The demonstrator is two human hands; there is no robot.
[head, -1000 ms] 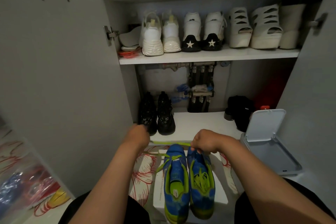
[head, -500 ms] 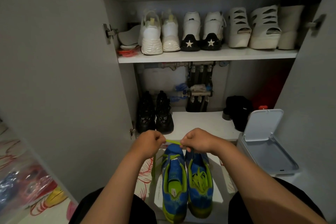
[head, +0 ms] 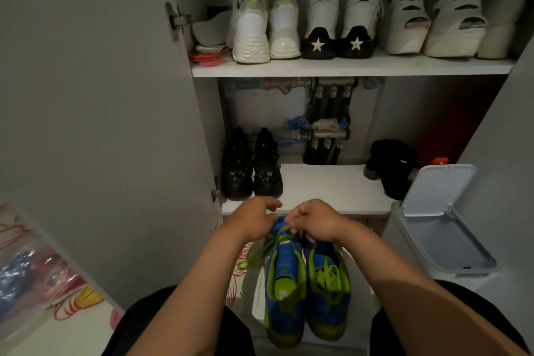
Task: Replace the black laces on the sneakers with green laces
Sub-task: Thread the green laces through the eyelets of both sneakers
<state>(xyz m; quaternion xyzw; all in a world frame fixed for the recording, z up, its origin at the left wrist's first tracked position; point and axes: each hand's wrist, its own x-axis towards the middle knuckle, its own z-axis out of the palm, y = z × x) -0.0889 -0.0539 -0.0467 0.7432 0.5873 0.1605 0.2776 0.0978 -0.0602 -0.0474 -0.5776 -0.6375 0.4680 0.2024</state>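
Observation:
Two blue and lime-green sneakers stand side by side on a white box between my knees, toes pointing away: the left sneaker [head: 284, 289] and the right sneaker [head: 328, 286], which carries green lacing. A green lace [head: 278, 235] loops over the toe end of the left sneaker, its loose end trailing down the left side. My left hand [head: 254, 220] and my right hand [head: 313, 220] meet above the toes, both with curled fingers pinching that lace. No black laces are visible.
An open white shoe cabinet stands ahead, its door [head: 101, 124] swung out on the left. White shoes [head: 251, 23] fill the upper shelf, black boots [head: 251, 165] sit on the lower shelf. A grey bin [head: 439, 237] with raised lid stands at right. A plastic bag [head: 31, 277] lies at left.
My hands have come together over the left sneaker's toe; the lace that was stretched straight between them now hangs in a loop. The view has moved closer to the cabinet.

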